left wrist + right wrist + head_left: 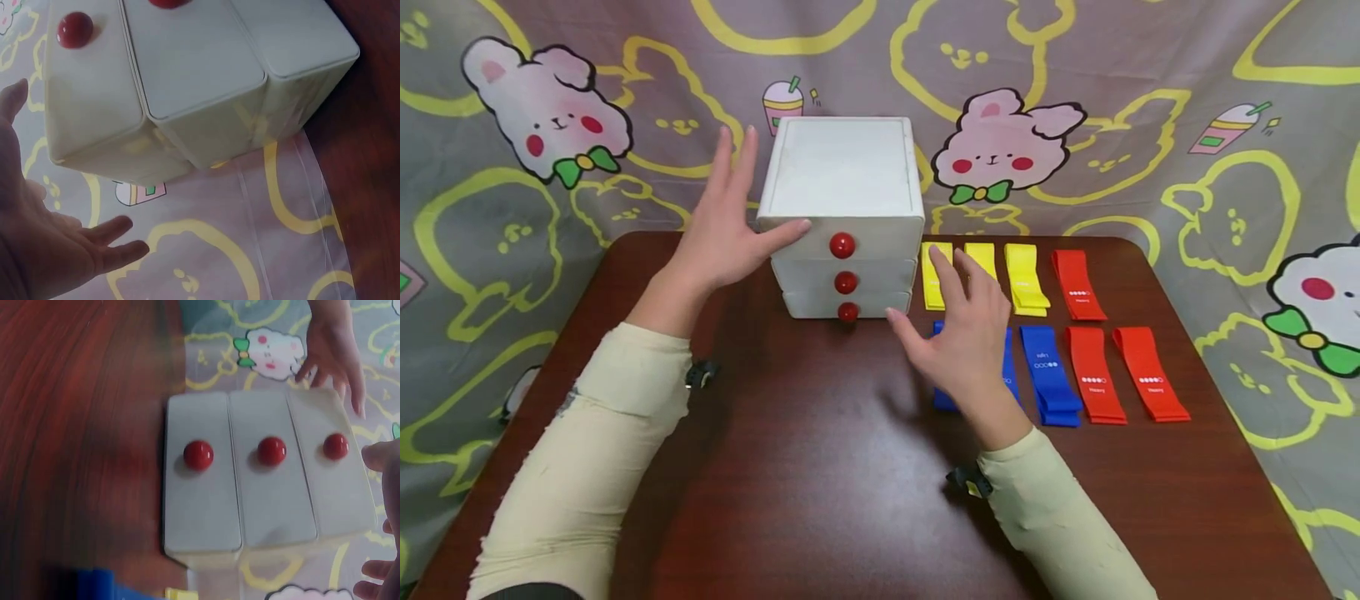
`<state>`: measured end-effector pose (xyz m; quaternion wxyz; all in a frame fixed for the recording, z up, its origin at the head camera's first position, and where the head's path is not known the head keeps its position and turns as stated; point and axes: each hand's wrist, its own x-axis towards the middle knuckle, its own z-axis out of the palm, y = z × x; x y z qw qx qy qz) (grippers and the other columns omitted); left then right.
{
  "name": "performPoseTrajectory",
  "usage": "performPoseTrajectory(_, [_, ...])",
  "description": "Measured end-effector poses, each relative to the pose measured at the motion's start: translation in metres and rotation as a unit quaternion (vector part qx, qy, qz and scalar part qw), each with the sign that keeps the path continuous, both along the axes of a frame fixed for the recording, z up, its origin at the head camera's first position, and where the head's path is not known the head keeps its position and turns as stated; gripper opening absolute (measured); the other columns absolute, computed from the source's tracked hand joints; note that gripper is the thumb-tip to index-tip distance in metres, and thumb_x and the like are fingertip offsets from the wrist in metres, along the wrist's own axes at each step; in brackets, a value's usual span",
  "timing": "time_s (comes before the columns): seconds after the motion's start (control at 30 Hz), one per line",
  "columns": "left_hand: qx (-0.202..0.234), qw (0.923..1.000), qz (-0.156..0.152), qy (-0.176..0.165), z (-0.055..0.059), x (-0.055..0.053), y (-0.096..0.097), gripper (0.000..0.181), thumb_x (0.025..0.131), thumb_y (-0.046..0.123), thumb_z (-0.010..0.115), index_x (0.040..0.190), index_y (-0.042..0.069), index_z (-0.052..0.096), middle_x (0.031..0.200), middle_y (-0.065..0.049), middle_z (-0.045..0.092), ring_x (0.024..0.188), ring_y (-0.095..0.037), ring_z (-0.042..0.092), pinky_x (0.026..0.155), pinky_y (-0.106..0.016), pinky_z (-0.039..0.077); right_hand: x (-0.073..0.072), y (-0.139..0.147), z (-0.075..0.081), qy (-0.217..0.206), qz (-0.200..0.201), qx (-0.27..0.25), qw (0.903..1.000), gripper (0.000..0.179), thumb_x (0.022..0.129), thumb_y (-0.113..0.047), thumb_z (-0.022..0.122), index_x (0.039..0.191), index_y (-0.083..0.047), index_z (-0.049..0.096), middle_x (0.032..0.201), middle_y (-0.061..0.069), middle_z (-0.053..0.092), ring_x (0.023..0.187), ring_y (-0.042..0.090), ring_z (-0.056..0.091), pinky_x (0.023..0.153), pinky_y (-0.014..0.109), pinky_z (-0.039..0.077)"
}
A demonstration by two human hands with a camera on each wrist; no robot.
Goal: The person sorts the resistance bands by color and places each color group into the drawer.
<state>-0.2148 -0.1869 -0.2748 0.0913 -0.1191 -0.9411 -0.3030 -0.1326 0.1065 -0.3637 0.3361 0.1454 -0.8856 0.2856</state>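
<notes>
A white cabinet (pixel 842 167) with three stacked drawers stands at the back of the table, each drawer bearing a round red knob (pixel 842 245). All three drawers look closed. My left hand (pixel 718 229) is spread at the cabinet's left side, thumb reaching across the top front corner in the head view; the left wrist view shows this hand (pixel 47 244) holding nothing. To the right of the cabinet front, my right hand (pixel 962 337) hovers with loosely bent fingers, nothing in its grasp. It partly hides blue bands (pixel 1047 375) and a yellow band (pixel 1026 279) beneath it.
Flat folded fabric-like bands lie in two rows at the right: three yellow, several blue, and three red (pixel 1096 375) marked "Heavy". The dark wooden table (pixel 805 475) backs onto a patterned curtain (pixel 865 67) with cartoon rabbits, close behind the cabinet.
</notes>
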Motion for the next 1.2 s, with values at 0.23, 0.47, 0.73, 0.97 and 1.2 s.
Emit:
performPoseTrajectory(0.23, [0.013,0.9991,-0.021,-0.033,0.008,-0.023,0.000,0.104,0.086,0.062,0.065,0.157,0.041,-0.007,0.163,0.010,-0.018,0.148,-0.015,-0.008,0.114,-0.057,0.009,-0.007,-0.022,0.006,0.021,0.038,-0.031,0.9986,0.067,0.082,-0.046,0.074,0.138,-0.014,0.055,0.128,0.014,0.055,0.116,0.030,0.052,0.093,0.052,0.040])
performPoseTrajectory(0.47, [0.024,0.9974,-0.041,-0.054,0.010,-0.034,-0.001,0.102,0.087,0.058,0.064,0.158,0.038,-0.007,0.165,0.005,-0.012,0.147,-0.009,-0.009,0.116,-0.049,0.005,-0.015,-0.042,0.012,0.013,0.124,-0.104,0.9868,0.055,0.088,-0.034,0.073,0.132,-0.005,0.059,0.124,0.011,0.064,0.107,0.026,0.060,0.089,0.043,0.048])
performPoseTrajectory(0.73, [0.047,0.9934,-0.056,-0.088,0.007,-0.042,0.000,0.103,0.089,0.057,0.064,0.158,0.036,-0.009,0.165,0.009,-0.008,0.147,-0.007,-0.006,0.117,-0.044,0.006,-0.023,-0.059,0.014,-0.063,0.180,-0.187,0.9636,0.049,0.090,-0.027,0.075,0.132,-0.007,0.058,0.124,0.009,0.066,0.106,0.026,0.064,0.087,0.040,0.052])
performPoseTrajectory(0.97, [0.118,0.9790,-0.088,-0.140,0.001,-0.046,0.003,0.101,0.091,0.049,0.064,0.160,0.029,-0.007,0.164,0.013,-0.004,0.147,-0.006,0.003,0.117,-0.041,0.008,-0.029,-0.068,0.015,-0.094,0.203,-0.225,0.9484,0.044,0.091,-0.023,0.074,0.130,-0.009,0.060,0.117,0.007,0.069,0.102,0.023,0.066,0.085,0.039,0.053])
performPoseTrajectory(1.2, [0.157,0.9679,-0.077,-0.180,-0.004,-0.045,0.004,0.096,0.092,0.049,0.063,0.161,0.032,-0.001,0.166,0.005,0.002,0.148,-0.018,0.010,0.116,-0.049,0.013,-0.034,-0.076,0.015,-0.120,0.207,-0.247,0.9391,0.043,0.091,-0.022,0.074,0.129,-0.012,0.059,0.105,0.008,0.072,0.086,0.010,0.065,0.080,0.035,0.054])
